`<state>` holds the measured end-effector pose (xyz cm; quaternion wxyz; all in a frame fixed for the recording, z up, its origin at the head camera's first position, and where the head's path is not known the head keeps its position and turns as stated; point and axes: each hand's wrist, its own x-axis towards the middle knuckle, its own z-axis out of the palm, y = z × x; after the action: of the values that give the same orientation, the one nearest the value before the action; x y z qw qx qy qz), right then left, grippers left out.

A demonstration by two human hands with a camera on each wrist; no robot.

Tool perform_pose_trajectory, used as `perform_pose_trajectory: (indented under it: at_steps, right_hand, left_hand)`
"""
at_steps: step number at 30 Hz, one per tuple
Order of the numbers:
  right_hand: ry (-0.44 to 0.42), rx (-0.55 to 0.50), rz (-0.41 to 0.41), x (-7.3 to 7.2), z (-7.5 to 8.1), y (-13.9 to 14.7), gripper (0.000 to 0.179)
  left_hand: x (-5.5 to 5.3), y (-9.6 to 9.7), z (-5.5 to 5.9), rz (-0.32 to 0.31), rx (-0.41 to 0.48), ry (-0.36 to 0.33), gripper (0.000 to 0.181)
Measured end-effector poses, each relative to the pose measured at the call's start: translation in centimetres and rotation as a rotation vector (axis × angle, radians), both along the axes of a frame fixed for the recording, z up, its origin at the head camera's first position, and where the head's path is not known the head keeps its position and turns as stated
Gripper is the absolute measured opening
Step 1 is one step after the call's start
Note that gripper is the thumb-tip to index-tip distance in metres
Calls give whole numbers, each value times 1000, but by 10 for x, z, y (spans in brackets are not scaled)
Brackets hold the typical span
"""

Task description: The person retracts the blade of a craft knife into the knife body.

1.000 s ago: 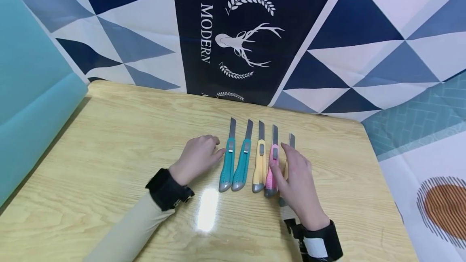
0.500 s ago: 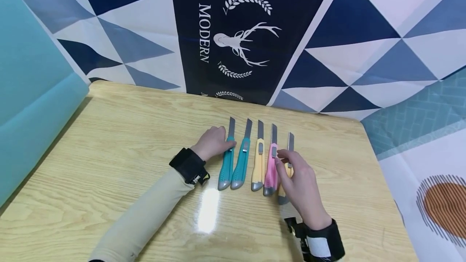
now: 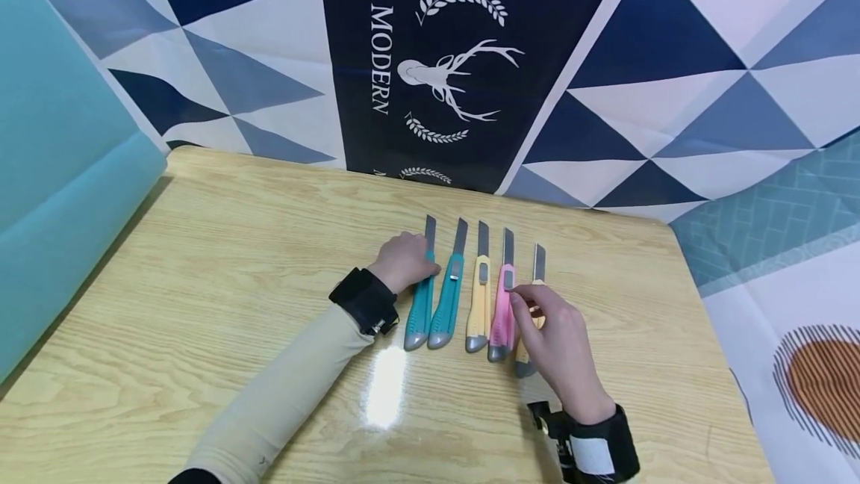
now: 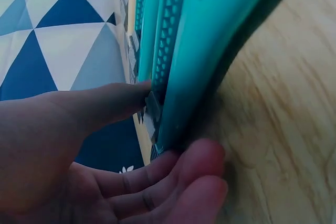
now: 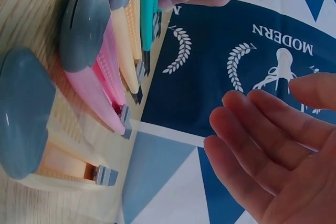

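Observation:
Several utility knives lie in a row on the table, blades out and pointing away. My left hand (image 3: pixel 404 261) pinches the leftmost teal utility knife (image 3: pixel 419 314) near its slider; in the left wrist view the thumb is at the slider side and the fingertips (image 4: pixel 202 156) are at the other side, by the table. To its right lie a second teal knife (image 3: pixel 446 312), a yellow knife (image 3: pixel 478 312) and a pink knife (image 3: pixel 500 320). My right hand (image 3: pixel 556 342) hovers over the rightmost yellow knife (image 5: pixel 68 156), partly hiding it in the head view. Its fingers are loosely bent, holding nothing.
The wood-grain table (image 3: pixel 269 200) ends at a patterned cloth backdrop (image 3: pixel 430 148). A light-blue panel (image 3: pixel 80 193) borders the left side. Patterned cloth (image 3: pixel 759 320) lies beyond the right edge. Light glares off the table (image 3: pixel 385 387) in front of the knives.
My left hand has moved right and away from me, onto the leftmost teal knife, and now pinches it. The right hand's fingers have drawn back and bent a little; the knives stay put.

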<state>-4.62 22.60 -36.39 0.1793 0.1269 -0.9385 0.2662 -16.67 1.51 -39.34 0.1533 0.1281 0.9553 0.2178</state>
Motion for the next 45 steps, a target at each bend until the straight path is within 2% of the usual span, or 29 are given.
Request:
perform_pose_trajectory:
  at_steps: [5, 9, 13, 17, 22, 26, 29, 34, 38, 42, 45]
  right_hand:
    - [14, -5, -24, -1, 1, 1, 9]
    - [9, -2, -27, -1, 1, 2, 9]
    - [4, -2, -25, -1, 0, 2, 9]
    - [5, 0, -16, -3, 1, 1, 9]
    - [-16, 18, 0, -6, 2, -5, 11]
    - [-39, -8, 14, -8, 3, -11, 10]
    - [-78, -66, 38, -11, 5, -19, 10]
    - [-177, -164, 106, -22, 13, -37, 14]
    - [-237, -235, 163, -33, 19, -54, 18]
    - [-253, -376, 224, -44, 25, -66, 21]
    - [-226, -486, 255, -53, 29, -73, 22]
  left_hand:
    - [0, -4, 2, 38, 6, -15, 37]
    - [0, -13, 5, 78, 60, -27, 35]
    - [2, -26, 9, 87, 112, -2, 37]
    - [9, -41, 18, 93, 234, 21, 29]
    - [19, -58, 27, 85, 449, 28, 24]
    - [27, -67, 31, 52, 589, 76, 23]
    - [32, -68, 35, 19, 655, 134, 20]
    - [41, -66, 43, -56, 667, 256, 18]
    - [48, -64, 45, -65, 650, 324, 17]
    - [51, -62, 45, -88, 592, 381, 16]
    - [52, -59, 43, -143, 514, 430, 18]
